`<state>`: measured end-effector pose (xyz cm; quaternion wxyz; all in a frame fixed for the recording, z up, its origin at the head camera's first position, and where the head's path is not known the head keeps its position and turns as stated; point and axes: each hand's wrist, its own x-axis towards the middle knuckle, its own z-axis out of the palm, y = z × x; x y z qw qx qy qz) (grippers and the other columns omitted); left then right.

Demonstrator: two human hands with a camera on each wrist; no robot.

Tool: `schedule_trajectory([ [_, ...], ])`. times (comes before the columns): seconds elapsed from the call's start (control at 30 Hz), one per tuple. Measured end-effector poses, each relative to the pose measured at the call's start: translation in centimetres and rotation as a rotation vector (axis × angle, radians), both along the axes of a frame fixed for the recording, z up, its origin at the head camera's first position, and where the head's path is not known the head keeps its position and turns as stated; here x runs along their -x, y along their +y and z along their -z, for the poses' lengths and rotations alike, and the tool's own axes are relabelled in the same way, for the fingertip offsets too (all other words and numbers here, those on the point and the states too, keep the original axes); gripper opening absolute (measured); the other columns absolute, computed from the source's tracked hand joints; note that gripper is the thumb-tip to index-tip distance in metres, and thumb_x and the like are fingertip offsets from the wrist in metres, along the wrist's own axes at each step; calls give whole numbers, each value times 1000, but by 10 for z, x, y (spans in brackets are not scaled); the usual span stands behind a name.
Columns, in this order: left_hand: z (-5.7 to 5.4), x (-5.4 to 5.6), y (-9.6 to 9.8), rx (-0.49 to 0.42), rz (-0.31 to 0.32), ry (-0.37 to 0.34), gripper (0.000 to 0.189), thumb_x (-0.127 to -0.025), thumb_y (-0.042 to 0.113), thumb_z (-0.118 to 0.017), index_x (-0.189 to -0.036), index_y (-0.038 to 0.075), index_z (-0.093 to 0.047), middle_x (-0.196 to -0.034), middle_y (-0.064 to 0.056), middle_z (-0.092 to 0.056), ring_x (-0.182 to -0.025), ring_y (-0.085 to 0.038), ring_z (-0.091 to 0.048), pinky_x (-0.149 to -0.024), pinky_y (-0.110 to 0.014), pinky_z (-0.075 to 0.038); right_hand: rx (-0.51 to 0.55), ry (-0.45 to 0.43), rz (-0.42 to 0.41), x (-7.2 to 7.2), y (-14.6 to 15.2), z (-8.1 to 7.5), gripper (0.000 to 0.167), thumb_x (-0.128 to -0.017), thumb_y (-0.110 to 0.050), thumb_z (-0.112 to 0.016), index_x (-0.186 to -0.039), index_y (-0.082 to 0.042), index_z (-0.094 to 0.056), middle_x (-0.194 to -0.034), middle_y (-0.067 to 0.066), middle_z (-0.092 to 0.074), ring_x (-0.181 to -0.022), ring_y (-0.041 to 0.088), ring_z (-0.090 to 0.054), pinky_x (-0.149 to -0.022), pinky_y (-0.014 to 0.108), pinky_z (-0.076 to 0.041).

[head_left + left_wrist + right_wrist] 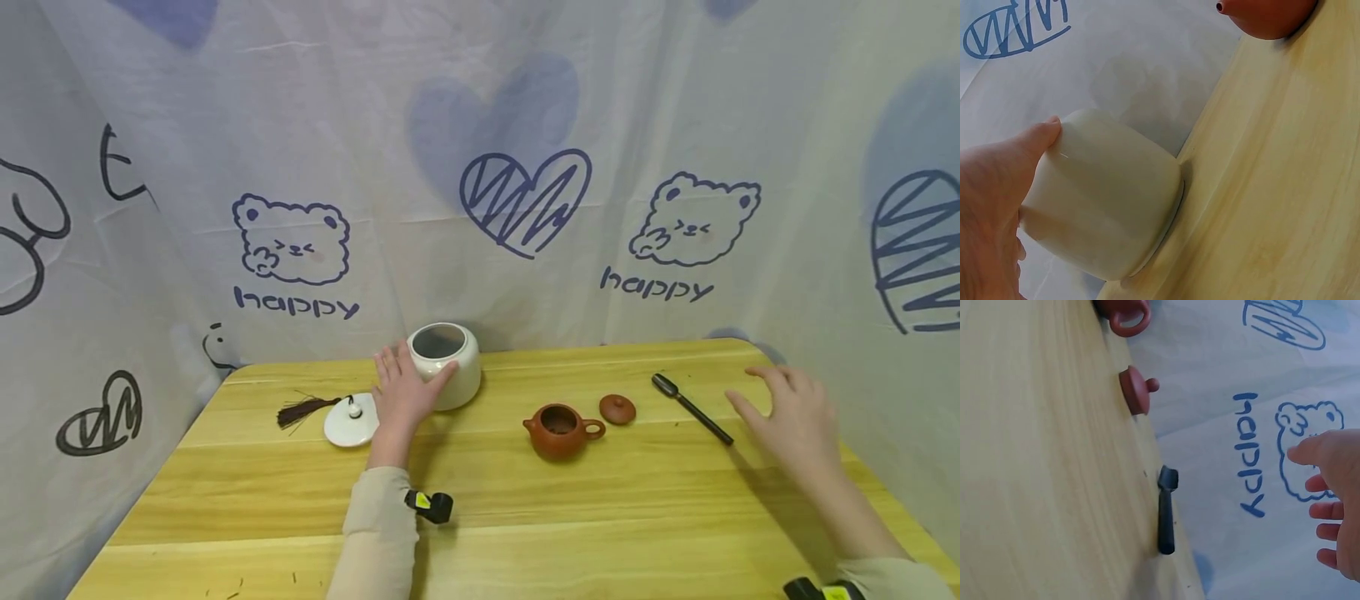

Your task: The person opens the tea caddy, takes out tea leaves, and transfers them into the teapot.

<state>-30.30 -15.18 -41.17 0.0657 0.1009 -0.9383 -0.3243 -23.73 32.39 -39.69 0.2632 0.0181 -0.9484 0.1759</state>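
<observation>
A white lidless jar [459,379] stands upright near the table's back edge. My left hand [405,392] is at its left side, fingers spread and fairly straight; the thumb [1044,134] lies against the jar near its rim. Left of that hand, a white lid [347,427] with a round knob and a dark tassel [303,412] lies on the table, partly covered by the hand. My right hand [798,421] hovers empty at the right, thumb and fingers apart. Nearest to it lies a small black scoop [693,410] with a long handle.
A reddish-brown teapot [558,446] without its lid stands mid-table, dark bits inside. Its small lid [617,409] lies to its right, knob up. Dark crumbs [236,590] dot the wooden table [525,533] at front left. A printed cloth [517,108] hangs behind and beside it.
</observation>
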Motion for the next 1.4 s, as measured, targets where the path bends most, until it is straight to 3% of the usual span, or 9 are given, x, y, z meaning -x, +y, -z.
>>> schedule_trajectory([
  [0.4, -5, -2, -2, -9, 6, -6, 109, -82, 75, -53, -158, 12, -6, -163, -20, 8, -151, -38, 13, -116, -70, -5, -32, 236, -104, -7, -16, -11, 42, -82, -22, -74, -116, 0, -61, -119, 28, -57, -112, 48, -47, -91, 68, -34],
  [0.63, -16, -6, -2, 10, 22, -4, 104, -84, 74, -51, -158, 15, -6, -164, -19, 8, -151, -38, 16, -115, -71, -2, -50, 274, -143, -10, -25, -11, 44, -80, -24, -75, -115, -2, -63, -119, 25, -57, -111, 47, -48, -87, 67, -35],
  [0.73, -23, -10, -2, 17, 31, 1, 104, -85, 73, -50, -158, 15, -6, -164, -19, 7, -151, -37, 16, -116, -70, -1, -93, 339, -179, -9, -28, -10, 48, -89, -43, -65, -112, -1, -64, -115, 24, -60, -107, 47, -51, -84, 66, -39],
  [0.87, -34, -15, -1, 34, 53, 13, 103, -85, 73, -50, -158, 14, -6, -164, -19, 5, -151, -37, 16, -116, -69, 2, -154, 460, -245, -6, -35, -9, 72, -96, -64, -38, -106, 2, -66, -107, 24, -63, -99, 45, -57, -79, 62, -45],
  [1.0, -42, -20, 3, 51, 82, 30, 101, -85, 74, -48, -158, 16, -9, -165, -17, 3, -151, -37, 15, -117, -68, 2, -169, 525, -311, -7, -43, -7, 72, -97, -63, -37, -102, 2, -67, -106, 24, -64, -98, 43, -59, -75, 60, -47],
  [1.13, -55, -28, 7, 50, 120, 78, 95, -87, 72, -49, -157, 18, -16, -165, -17, 0, -151, -39, 10, -117, -69, -1, -151, 504, -379, -9, -51, -6, 67, -97, -60, -40, -104, 1, -67, -113, 24, -63, -108, 44, -56, -84, 61, -46],
  [1.23, -67, -34, 12, 53, 156, 130, 89, -88, 69, -50, -157, 19, -21, -165, -16, -6, -152, -39, 5, -117, -69, -5, -128, 432, -418, -10, -56, -4, 66, -96, -61, -42, -108, -1, -66, -120, 23, -61, -116, 44, -52, -92, 63, -43],
  [1.4, -82, -45, 21, 88, 219, 234, 80, -91, 62, -53, -154, 18, -30, -163, -13, -19, -152, -38, -6, -119, -65, -11, -100, 319, -453, -16, -65, -2, 47, -91, -44, -64, -117, -5, -64, -130, 21, -57, -125, 43, -47, -98, 66, -39],
])
